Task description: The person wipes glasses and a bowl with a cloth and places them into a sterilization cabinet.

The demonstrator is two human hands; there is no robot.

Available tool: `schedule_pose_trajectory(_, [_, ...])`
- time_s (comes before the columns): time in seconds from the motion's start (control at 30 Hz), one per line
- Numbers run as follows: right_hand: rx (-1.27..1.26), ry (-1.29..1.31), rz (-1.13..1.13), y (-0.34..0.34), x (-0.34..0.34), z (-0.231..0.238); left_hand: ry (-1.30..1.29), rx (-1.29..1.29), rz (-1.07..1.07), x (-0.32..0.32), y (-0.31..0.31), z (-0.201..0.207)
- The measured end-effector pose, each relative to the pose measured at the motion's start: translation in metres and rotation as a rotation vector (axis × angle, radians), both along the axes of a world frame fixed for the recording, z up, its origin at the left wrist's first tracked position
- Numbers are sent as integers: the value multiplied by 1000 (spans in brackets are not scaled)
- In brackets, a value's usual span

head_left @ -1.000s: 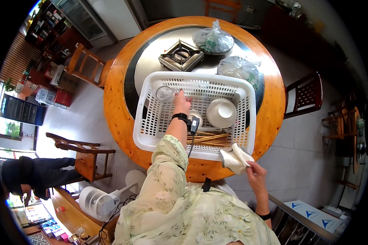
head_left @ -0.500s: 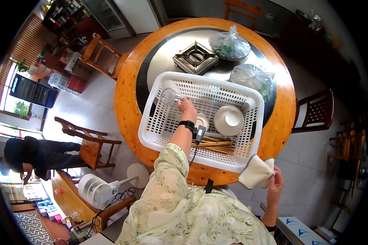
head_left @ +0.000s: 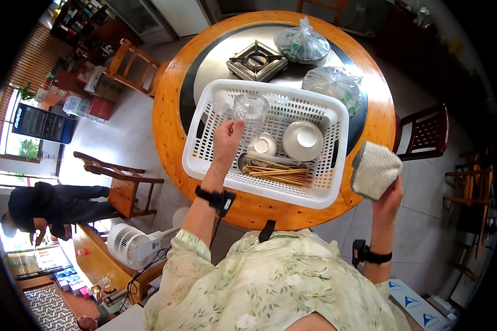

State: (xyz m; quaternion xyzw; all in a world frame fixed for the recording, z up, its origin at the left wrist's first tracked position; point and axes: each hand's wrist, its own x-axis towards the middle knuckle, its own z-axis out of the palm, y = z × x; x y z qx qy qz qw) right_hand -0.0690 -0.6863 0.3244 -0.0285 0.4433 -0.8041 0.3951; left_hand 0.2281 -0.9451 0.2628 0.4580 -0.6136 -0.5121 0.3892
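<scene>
Over the left part of the white plastic basket [head_left: 321,199], my left hand [head_left: 227,142] grips a clear drinking glass [head_left: 252,107] near its lower end with closed fingers. Off the basket's right side, my right hand [head_left: 390,196] holds a cream cloth [head_left: 376,170] with a dark edge, spread above the fingers. Inside the basket lie a larger white bowl [head_left: 302,141], upside down, and a small white cup [head_left: 263,144]. A bundle of wooden chopsticks [head_left: 279,173] rests along the near side, with a partly hidden metal spoon-like piece at its left end.
The basket stands on a round wooden table [head_left: 168,118] with a dark-rimmed centre. Behind it are a portable gas stove [head_left: 256,59] and two plastic-wrapped bundles [head_left: 302,44]. Chairs stand around; a white fan [head_left: 128,243] and a person in dark clothes [head_left: 38,207] are at left.
My left hand has drawn back toward me and raised the glass from the basket's left part. My right hand has come up from the lower right, lifting the cloth higher.
</scene>
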Motion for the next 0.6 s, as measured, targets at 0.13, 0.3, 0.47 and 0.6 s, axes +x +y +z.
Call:
schedule_pose_trajectory(0.13, [-584, 151, 337, -35, -5, 11, -42, -141, -196, 6, 66, 64])
schedule_pose_trajectory(0.3, [-399, 1160, 588, -65, 62, 61, -40, -113, -384, 7, 116, 85])
schedule_pose_trajectory(0.47, [-264, 1801, 534, -80, 109, 63, -64, -186, -456, 5, 143, 106])
schedule_pose_trajectory(0.6, [-213, 1604, 708, -79, 111, 79, -116, -255, -464, 10, 154, 112])
